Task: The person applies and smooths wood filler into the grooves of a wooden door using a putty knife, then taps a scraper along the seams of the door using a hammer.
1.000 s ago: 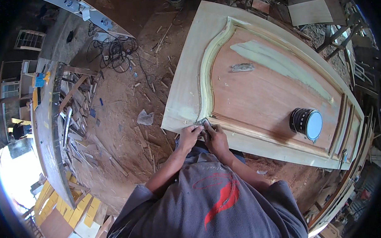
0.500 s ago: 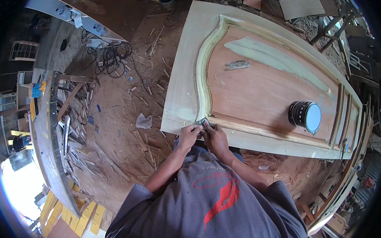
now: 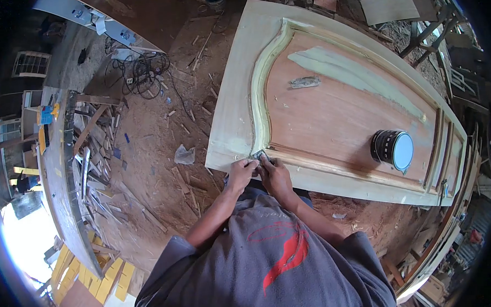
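At the near end of the curved moulding [image 3: 260, 107], my right hand [image 3: 276, 177] has its grip clamped on a small dark piece [image 3: 259, 154]; I can't tell the grip of my left hand [image 3: 241, 174].

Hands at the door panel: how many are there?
2: the left hand and the right hand, together at the near-left corner of the door panel, by the end of the curved moulding. No third hand shows there.

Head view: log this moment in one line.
left hand: near moulding corner | right hand: holding small grey piece | can: on wooden panel
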